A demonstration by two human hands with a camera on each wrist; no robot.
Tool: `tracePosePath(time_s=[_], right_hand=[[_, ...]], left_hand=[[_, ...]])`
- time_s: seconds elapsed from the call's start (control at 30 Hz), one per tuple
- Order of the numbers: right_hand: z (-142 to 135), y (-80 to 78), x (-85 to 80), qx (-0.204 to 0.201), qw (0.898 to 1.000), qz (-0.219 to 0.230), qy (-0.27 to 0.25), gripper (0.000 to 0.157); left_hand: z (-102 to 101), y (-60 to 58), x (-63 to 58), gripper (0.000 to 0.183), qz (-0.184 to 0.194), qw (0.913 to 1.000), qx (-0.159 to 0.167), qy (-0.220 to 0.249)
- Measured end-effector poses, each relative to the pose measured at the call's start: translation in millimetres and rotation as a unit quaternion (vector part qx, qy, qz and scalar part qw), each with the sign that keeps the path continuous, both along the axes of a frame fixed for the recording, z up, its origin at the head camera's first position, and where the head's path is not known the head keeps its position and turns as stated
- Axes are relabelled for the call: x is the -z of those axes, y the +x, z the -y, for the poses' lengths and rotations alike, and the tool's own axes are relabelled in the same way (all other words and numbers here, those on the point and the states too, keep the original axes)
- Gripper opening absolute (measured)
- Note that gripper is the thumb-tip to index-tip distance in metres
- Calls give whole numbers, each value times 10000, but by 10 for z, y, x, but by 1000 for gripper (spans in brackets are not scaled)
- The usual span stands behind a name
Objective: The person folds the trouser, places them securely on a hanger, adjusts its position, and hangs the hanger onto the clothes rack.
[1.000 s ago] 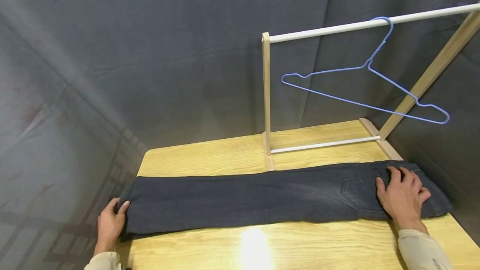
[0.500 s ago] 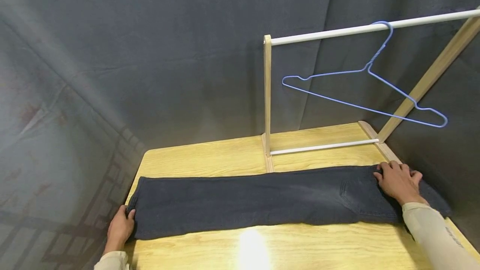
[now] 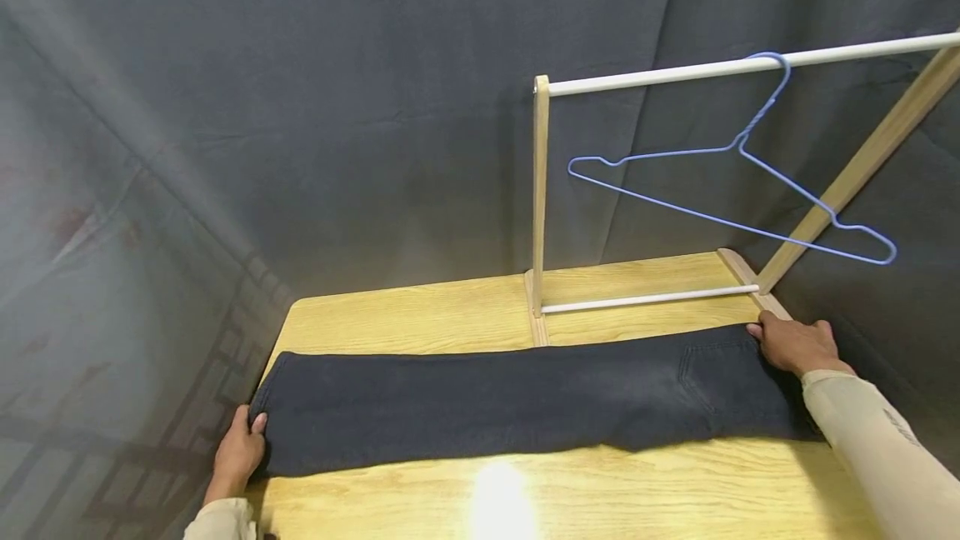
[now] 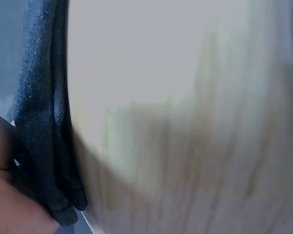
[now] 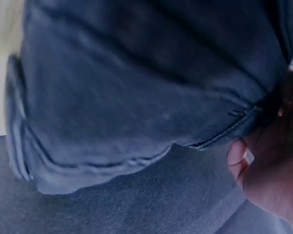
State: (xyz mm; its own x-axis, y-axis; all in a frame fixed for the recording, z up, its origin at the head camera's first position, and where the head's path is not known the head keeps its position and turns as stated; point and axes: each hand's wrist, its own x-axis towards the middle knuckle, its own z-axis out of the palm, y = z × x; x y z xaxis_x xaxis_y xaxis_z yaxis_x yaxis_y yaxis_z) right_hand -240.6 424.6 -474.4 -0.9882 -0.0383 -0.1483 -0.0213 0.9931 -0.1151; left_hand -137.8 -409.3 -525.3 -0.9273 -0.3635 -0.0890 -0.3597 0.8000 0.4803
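Dark jeans (image 3: 480, 398), folded lengthwise, lie across the table with the leg hem at the left and a back pocket (image 3: 701, 377) near the right end. My left hand (image 3: 238, 448) pinches the hem edge; in the left wrist view the layered denim (image 4: 39, 112) runs between its thumb and fingers. At the waist end my right hand (image 3: 798, 347) grips the far corner, fingertips tucked into the cloth. In the right wrist view the waistband (image 5: 97, 168) droops below the right hand (image 5: 273, 165), whose fingers are partly hidden by denim.
Behind the jeans stands a wooden rack with a white top rail (image 3: 675, 73). A blue wire hanger (image 3: 690, 211) hangs from that rail, above the right part of the table (image 3: 405, 315). Grey curtains (image 3: 375, 107) enclose the table at the back and both sides.
My right hand has moved from the pocket area to the waist end's far corner and gripped it, folding that end inward. My left hand shifted slightly right with the hem, which lies straighter.
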Motion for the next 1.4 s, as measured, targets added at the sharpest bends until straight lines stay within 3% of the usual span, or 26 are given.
tracePosePath(time_s=[0.2,0.33,0.6,0.8,0.93,1.0,1.13,1.23,1.33,1.4], right_hand=[[-29,24,8,419,9988,-235,33,47],[-27,40,46,718,9965,-418,-62,54],[91,111,237,1132,9905,-691,-356,62],[195,165,329,1604,9790,-965,-804,75],[284,267,399,1382,9723,-1609,-982,73],[353,337,441,1190,9678,-1956,-1049,67],[490,457,471,775,9571,-2581,-1069,52],[558,534,452,634,9523,-2799,-1036,45],[613,642,445,744,9506,-2801,-1112,43],[648,716,453,844,9495,-2774,-1203,42]], left_hand=[[-41,-46,9,50,75,9961,-280,838],[-44,-84,2,52,-35,9926,-371,1160],[17,-117,36,44,-26,9989,-410,232],[75,-59,56,40,-248,9969,-637,386],[112,8,35,38,-157,9967,-626,490],[131,26,12,39,-219,9947,-661,758],[126,4,-81,42,-571,9844,-1145,1206],[112,-54,-178,62,-423,9705,-1499,1840],[101,-114,-237,87,-212,9620,-1565,2227],[100,-107,-254,85,-460,9597,-1530,2314]])
